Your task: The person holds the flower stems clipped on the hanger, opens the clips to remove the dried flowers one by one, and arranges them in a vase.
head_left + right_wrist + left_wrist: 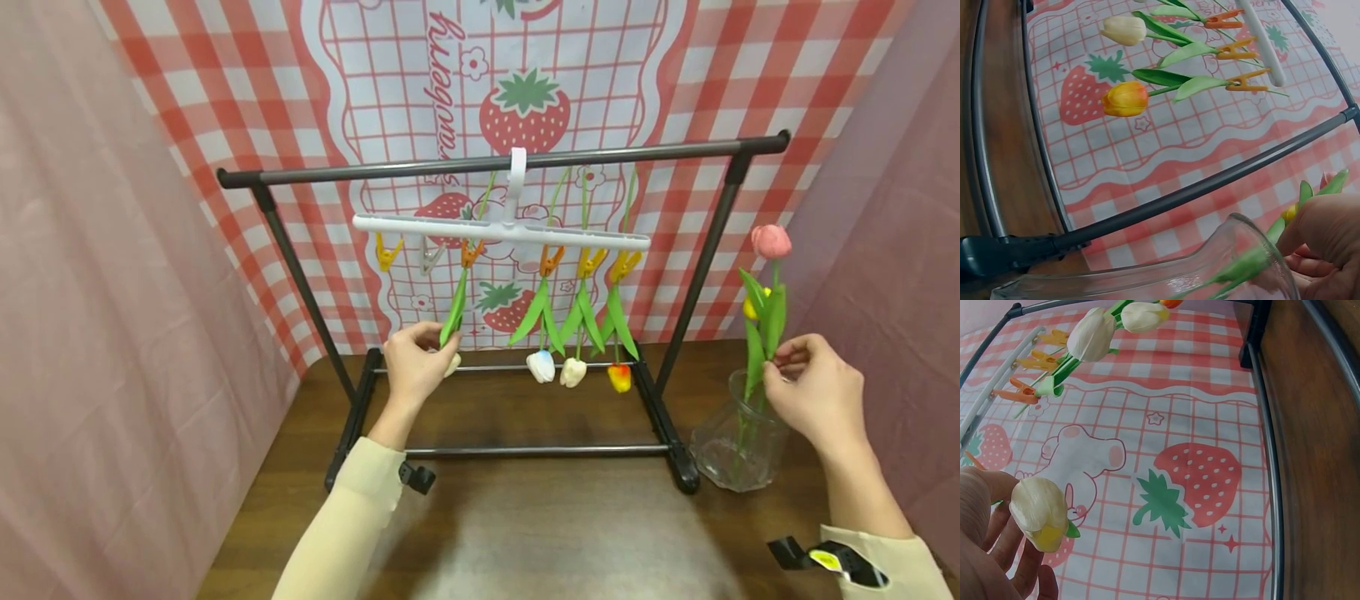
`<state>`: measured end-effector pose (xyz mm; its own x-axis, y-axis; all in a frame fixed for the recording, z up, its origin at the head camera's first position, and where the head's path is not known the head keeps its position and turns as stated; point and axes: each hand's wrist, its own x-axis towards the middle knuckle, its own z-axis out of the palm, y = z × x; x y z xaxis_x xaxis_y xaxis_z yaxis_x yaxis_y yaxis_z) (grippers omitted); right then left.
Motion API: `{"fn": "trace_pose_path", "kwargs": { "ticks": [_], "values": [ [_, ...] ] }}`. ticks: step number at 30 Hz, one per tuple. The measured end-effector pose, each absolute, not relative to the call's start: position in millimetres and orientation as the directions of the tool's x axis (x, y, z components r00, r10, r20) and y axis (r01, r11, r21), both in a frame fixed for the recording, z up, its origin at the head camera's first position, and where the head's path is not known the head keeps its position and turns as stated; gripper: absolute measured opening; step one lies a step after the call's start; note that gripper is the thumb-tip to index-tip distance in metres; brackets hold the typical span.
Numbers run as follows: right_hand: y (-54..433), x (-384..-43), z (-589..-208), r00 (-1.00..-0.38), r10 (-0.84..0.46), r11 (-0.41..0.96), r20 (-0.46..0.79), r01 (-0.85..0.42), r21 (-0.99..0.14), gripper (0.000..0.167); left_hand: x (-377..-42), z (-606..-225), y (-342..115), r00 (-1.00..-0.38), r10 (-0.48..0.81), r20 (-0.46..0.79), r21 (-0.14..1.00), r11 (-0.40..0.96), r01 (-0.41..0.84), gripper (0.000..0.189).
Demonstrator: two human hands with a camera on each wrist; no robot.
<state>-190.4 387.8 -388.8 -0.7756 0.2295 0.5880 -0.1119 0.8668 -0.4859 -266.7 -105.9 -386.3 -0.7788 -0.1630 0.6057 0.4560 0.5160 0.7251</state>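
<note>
My left hand (412, 364) holds a cream tulip (1039, 509) that hangs head down from an orange clip (471, 253). In the left wrist view its bloom rests against my fingers. At the right, my right hand (821, 392) pinches the stem and leaves of a pink tulip (772, 242) standing in a clear glass vase (731, 454). A yellow bloom (751, 307) shows partly behind its leaves. Three more tulips hang head down from the white hanger (431, 225): a white and blue one (541, 367), a cream one (573, 372) and an orange-yellow one (619, 378).
The hanger hooks over the top bar of a dark metal rack (637, 155) on a brown wooden table (525, 517). A yellow clip (387, 252) and a clear clip (431, 256) hold nothing on the hanger's left. Behind hangs a strawberry-print cloth (420, 75); pink curtains (150, 333) flank the table.
</note>
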Motion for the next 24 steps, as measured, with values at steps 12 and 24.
{"fn": "trace_pose_path", "kwargs": {
  "ticks": [12,24],
  "values": [
    [385.4,-187.8,-398.8,-0.816,0.218,0.865,0.535,-0.092,-0.494,0.023,-265.5,-387.5,-106.1,-0.77,-0.162,0.617,0.722,0.506,0.472,0.012],
    [383.3,-183.3,-401.3,-0.834,0.186,0.875,0.52,-0.099,-0.473,0.026,-265.3,-389.6,-103.8,-0.775,-0.162,0.611,0.719,0.522,0.458,0.013]
  ]
}}
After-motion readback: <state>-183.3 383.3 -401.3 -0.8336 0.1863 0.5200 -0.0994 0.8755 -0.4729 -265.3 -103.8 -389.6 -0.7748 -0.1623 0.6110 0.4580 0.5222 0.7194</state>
